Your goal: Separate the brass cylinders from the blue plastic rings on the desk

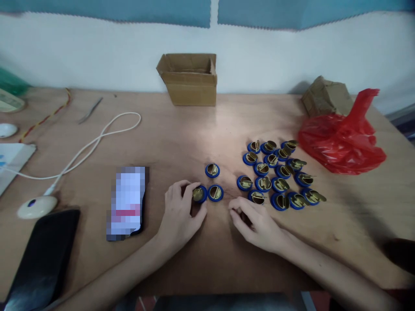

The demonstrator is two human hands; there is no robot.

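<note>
My left hand (181, 211) is closed round the edge of a blue round badge (199, 194) with a brass-coloured back, its index finger and thumb at the badge's left and near sides. Two more such badges lie close by: one badge (215, 192) just to the right, and another badge (212, 169) behind. My right hand (254, 222) rests near the table's front with fingers curled and the tips pressed together; whatever they may hold is hidden. Just beyond it begins a group of several blue badges (263, 184), brass pin backs facing up, many with the clip raised.
A cardboard box (193, 88) stands open against the wall. At right are a red plastic bag (340, 144) and a crumpled brown carton (326, 97). On the left lie a phone (126, 203), a black case (43, 255), a white mouse (37, 207) and a looped white cable (94, 142).
</note>
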